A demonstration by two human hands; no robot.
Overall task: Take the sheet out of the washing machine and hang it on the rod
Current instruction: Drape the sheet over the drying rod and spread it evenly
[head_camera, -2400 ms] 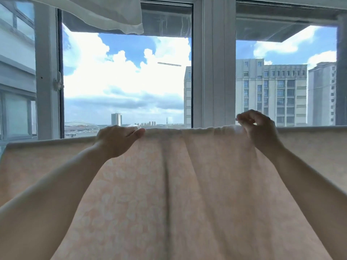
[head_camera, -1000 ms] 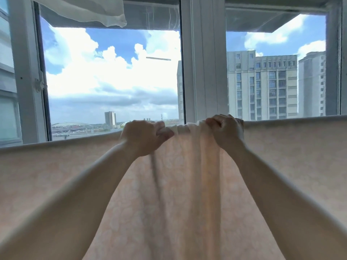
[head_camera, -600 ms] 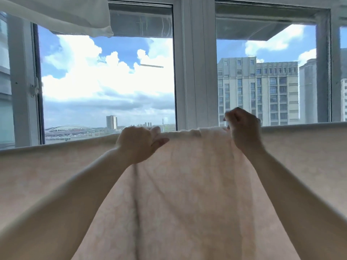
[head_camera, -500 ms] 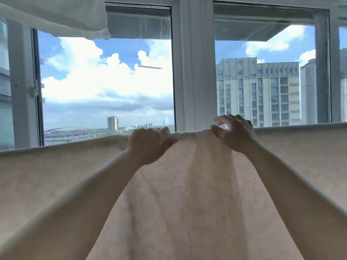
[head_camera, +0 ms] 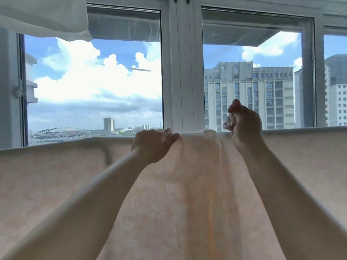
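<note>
The pale peach patterned sheet (head_camera: pixel 187 194) hangs across the full width of the view, draped over the rod, which its top fold hides. My left hand (head_camera: pixel 152 145) grips the top fold just left of centre, with the fingers curled over it. My right hand (head_camera: pixel 244 126) is a little higher, to the right. Its fingers are curled and pinch the fold's edge, and the thumb points up. Between my hands the fabric is bunched into soft vertical folds.
A white window frame (head_camera: pixel 180 72) stands close behind the sheet, with sky and tall buildings beyond the glass. Another white cloth (head_camera: pixel 43 15) hangs at the top left, above the sheet.
My right hand has lifted and shifted right along the top fold, and the gap between my hands has widened. The left hand still holds the fold at about the same spot.
</note>
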